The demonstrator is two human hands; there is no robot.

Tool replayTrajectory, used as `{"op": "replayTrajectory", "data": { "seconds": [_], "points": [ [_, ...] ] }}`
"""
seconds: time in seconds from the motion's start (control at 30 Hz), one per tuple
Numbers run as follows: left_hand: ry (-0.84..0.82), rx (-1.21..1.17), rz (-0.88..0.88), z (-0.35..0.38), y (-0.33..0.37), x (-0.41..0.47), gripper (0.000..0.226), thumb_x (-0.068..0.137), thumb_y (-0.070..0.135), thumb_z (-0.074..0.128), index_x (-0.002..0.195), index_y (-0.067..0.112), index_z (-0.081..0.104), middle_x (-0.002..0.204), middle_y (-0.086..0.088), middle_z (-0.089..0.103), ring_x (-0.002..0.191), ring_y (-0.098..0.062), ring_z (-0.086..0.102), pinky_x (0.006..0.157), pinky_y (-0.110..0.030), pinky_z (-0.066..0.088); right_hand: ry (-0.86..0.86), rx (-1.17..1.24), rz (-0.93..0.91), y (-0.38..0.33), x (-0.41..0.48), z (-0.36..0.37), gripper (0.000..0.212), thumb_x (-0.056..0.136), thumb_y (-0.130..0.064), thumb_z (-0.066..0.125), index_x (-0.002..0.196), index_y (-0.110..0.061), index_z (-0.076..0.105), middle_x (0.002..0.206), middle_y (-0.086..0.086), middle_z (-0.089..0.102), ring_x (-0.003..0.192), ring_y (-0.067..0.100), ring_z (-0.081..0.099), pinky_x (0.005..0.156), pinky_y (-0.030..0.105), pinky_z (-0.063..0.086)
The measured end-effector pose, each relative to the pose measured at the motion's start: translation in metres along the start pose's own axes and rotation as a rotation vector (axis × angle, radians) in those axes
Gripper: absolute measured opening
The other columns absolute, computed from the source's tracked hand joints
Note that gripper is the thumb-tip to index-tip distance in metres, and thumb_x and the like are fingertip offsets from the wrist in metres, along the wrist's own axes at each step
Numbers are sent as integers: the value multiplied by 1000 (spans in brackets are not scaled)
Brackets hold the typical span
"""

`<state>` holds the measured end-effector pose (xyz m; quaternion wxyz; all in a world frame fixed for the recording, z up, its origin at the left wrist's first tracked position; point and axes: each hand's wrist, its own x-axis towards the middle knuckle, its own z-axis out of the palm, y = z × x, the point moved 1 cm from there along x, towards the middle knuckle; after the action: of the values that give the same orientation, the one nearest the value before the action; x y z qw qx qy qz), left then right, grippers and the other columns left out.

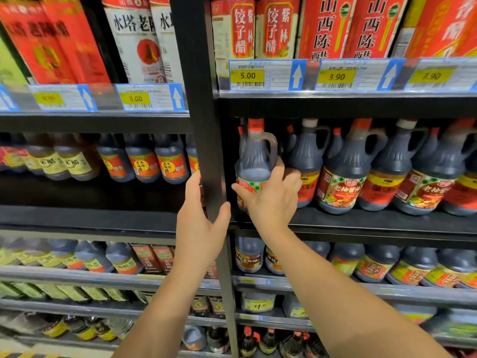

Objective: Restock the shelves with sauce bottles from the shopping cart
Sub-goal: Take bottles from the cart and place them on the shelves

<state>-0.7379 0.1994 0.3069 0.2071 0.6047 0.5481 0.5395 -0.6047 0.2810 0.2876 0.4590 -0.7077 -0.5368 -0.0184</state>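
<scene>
Just right of the frame's centre, the right grip [271, 196] is wrapped round the lower body of a dark sauce bottle [254, 161]. The thumb lies across the label and the fingers curl behind, so it is closed firmly on that bottle and nothing else. The bottle stands upright at the left end of the middle shelf [387, 224], close against the black upright [204, 99]. I cannot tell whether its base has quite settled on the board, because the grip covers it. Holding it low and by the body looks sensible to me: the handle points right like its neighbours', and the label can be turned to face out. The left grip [200, 223], at centre frame, clasps the upright between thumb and fingers (steadying the reach, I would guess) and carries no bottle.

There is one bottle in hand. To its right along the shelf front stand four more jugs [343, 177] of the same shape, with white and red caps alternating. A fifth is cut off by the right edge. Smaller red caps peep out from behind them. In the upper right, three yellow price tags [247, 75] read 5.00, 3.90 and 7.90. The shopping cart is nowhere in view, so I cannot say how many bottles remain to shelve.
</scene>
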Motion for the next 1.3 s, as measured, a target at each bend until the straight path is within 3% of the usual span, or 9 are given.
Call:
{"op": "replayTrajectory", "data": {
  "seconds": [0.27, 0.43, 0.67, 0.87, 1.0, 1.13, 1.2, 1.3],
  "points": [
    [-16, 27, -3, 3, -1, -1, 72, 92, 15, 63, 152, 27, 23, 144, -3, 50, 134, -17, 46, 109, -46, 42, -10, 2, 82, -3, 7, 9, 115, 56, -62, 84, 146, -20, 26, 125, 9, 42, 96, 26, 61, 60, 31, 38],
    [-9, 51, 3, 5, 1, -3, 71, 93, 16, 61, 152, 23, 23, 145, -6, 49, 134, -19, 47, 108, -46, 43, 50, -6, 134, -10, 3, 18, 108, 58, -58, 85, 143, -16, 33, 118, 7, 44, 94, 25, 61, 67, 36, 52],
    [-15, 56, 12, 5, 2, -4, 70, 94, 18, 61, 151, 27, 22, 144, -5, 50, 134, -19, 47, 107, -47, 43, 55, -23, 161, -14, 6, 21, 108, 63, -56, 83, 148, -17, 29, 120, 8, 41, 83, 24, 62, 72, 37, 50],
    [-8, 48, 15, 4, 2, -4, 68, 93, 19, 61, 150, 26, 24, 142, -5, 51, 133, -19, 48, 105, -48, 45, 36, 12, 145, -11, 7, 17, 109, 62, -57, 82, 148, -17, 27, 127, 9, 44, 95, 26, 63, 71, 38, 51],
    [-4, 31, 41, 6, 6, -9, 70, 91, 20, 63, 150, 31, 27, 145, 2, 46, 136, -16, 44, 109, -47, 42, 1, 100, 77, 0, -2, 4, 100, 68, -62, 75, 145, -23, 25, 128, 0, 43, 103, 21, 61, 66, 33, 45],
    [177, 43, 83, 9, 10, -27, 62, 89, 22, 65, 143, 28, 37, 132, 12, 40, 126, -11, 47, 96, -41, 51, -6, 202, -35, 26, -16, -18, 83, 74, -60, 70, 139, -27, 30, 117, -9, 44, 87, 1, 51, 61, 30, 42],
    [257, 75, 125, 12, 12, -40, 57, 86, 25, 64, 138, 26, 39, 125, 12, 38, 116, -10, 50, 84, -36, 54, 12, 241, -76, 39, -21, -31, 78, 76, -56, 71, 138, -27, 35, 110, -12, 44, 84, 1, 50, 57, 27, 41],
    [213, 121, 196, 26, 13, -53, 53, 83, 25, 63, 131, 23, 42, 120, 10, 40, 109, -13, 50, 79, -37, 52, 5, 325, -109, 60, -26, -50, 69, 77, -54, 69, 135, -27, 42, 105, -13, 43, 86, 5, 56, 59, 32, 53]
  ]
}}
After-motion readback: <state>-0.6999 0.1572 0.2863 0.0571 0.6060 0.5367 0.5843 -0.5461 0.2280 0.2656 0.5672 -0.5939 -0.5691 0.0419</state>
